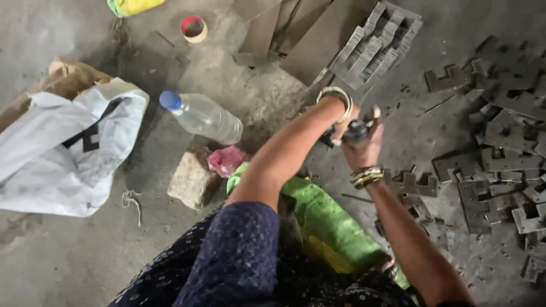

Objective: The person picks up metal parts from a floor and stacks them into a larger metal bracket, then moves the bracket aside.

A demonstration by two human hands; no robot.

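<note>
So from my remote seat I'm looking down at both hands meeting over a grey concrete floor (68, 261); the right hand (364, 149) is curled shut around a small bunch of flat metal plates (357, 131), and the left hand (341, 120) comes in from above, fingers pinched onto the same bunch, though the blur hides exactly how the fingertips sit; bangles on both wrists. The bunch is up in the air, between the hands, just in front of a neat stepped stack of notched plates (375, 46) and well left of the loose scatter of plates (500, 148) on the floor.

What worries me: those stamped edges look sharp, and with bare hands squeezing a bundle that isn't tied, one plate sliding sideways could nick a finger or spill the lot; a drop from there would land near the knee and the green cloth (324, 219); the bangles could snag a notch too. The plastic water bottle (202, 116) lies on its side near the left elbow, so a wide swing could send it rolling toward the white sack (62, 153).
</note>
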